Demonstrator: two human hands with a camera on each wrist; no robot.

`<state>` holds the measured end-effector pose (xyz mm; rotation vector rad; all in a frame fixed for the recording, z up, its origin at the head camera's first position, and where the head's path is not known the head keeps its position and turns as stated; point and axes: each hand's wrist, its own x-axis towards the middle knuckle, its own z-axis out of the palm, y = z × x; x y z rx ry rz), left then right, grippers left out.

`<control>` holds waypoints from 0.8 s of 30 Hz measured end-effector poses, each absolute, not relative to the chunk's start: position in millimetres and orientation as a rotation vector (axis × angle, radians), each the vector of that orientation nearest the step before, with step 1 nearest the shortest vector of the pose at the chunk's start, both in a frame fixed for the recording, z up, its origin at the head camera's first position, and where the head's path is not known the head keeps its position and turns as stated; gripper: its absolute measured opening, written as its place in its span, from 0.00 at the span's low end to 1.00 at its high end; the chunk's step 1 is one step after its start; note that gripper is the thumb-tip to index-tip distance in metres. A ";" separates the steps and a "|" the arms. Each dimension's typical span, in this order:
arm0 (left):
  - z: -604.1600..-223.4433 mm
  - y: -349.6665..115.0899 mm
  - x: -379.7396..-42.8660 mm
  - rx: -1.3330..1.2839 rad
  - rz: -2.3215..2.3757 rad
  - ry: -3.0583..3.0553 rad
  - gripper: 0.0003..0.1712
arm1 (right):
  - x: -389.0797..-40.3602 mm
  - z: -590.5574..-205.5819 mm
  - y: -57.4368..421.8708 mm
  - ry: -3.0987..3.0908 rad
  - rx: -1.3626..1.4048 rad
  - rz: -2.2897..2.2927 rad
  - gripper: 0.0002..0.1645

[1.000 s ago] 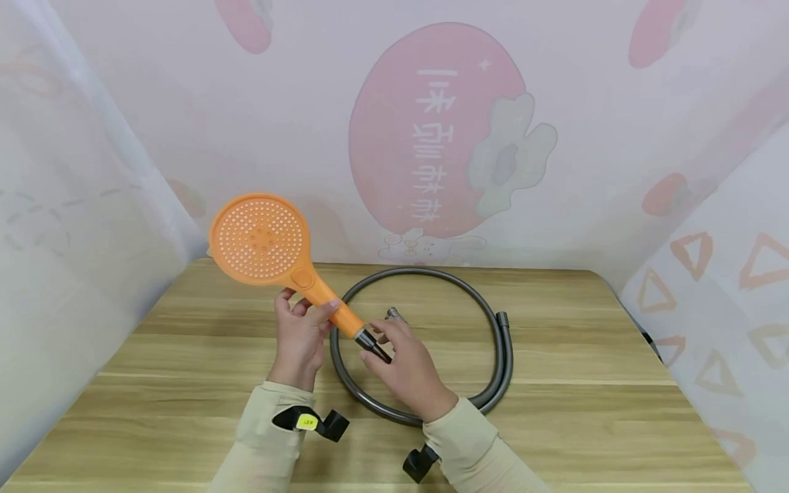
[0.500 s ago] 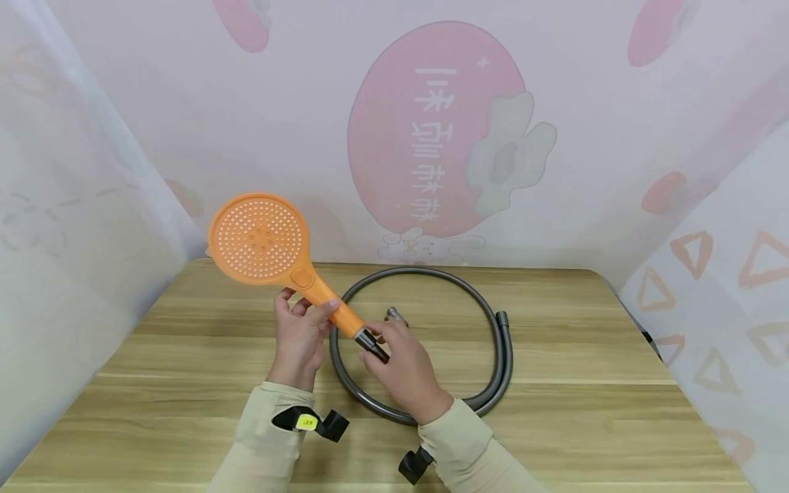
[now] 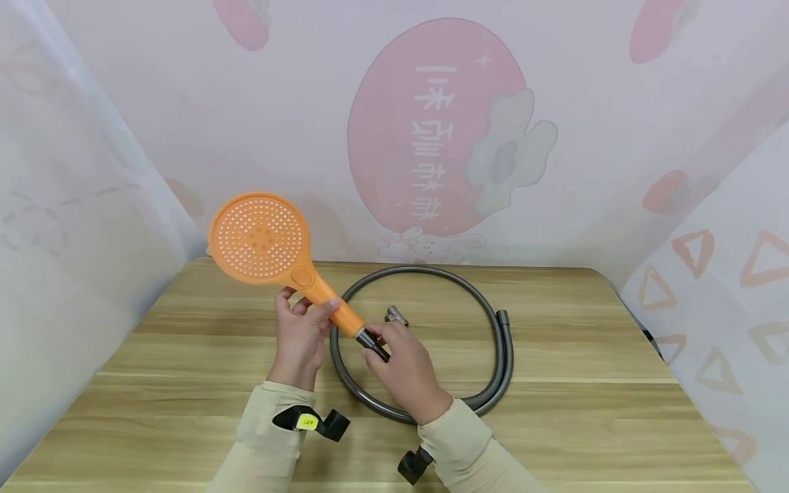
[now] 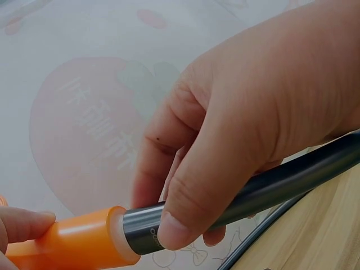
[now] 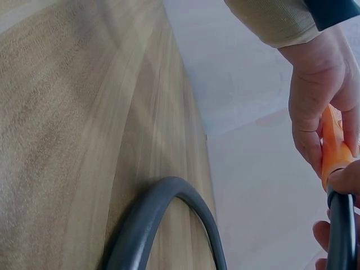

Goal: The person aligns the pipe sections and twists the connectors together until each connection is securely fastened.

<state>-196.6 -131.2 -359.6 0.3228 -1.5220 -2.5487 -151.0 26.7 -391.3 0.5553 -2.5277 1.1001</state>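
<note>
Head view: I see the left hand (image 3: 300,339) pinch the orange shower head (image 3: 260,239) by its handle (image 3: 346,319) above the wooden table (image 3: 579,342), where a metal fitting (image 3: 396,315) lies inside the coiled grey hose (image 3: 413,268). Left wrist: the right hand (image 4: 242,118) pinches the hose's dark collar (image 4: 139,226) at the handle's end. Right wrist: I watch the hose arch beside both gripping hands.

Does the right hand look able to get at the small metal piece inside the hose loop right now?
Probably yes, after letting go: the right hand grips the hose end at the shower head. The small metal piece shows just past the knuckles in the head view, with nothing seen between.
</note>
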 end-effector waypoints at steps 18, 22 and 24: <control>-355.4 -131.8 -194.3 0.347 -2.542 -1.573 0.42 | -153.3 -393.1 26.8 -2.513 0.560 1.101 0.19; -355.1 -132.3 -194.2 0.351 -2.541 -1.574 0.42 | -153.3 -391.9 26.8 -2.526 0.560 1.102 0.20; -354.5 -132.6 -193.9 0.352 -2.538 -1.579 0.42 | -153.3 -391.0 26.8 -2.534 0.561 1.106 0.20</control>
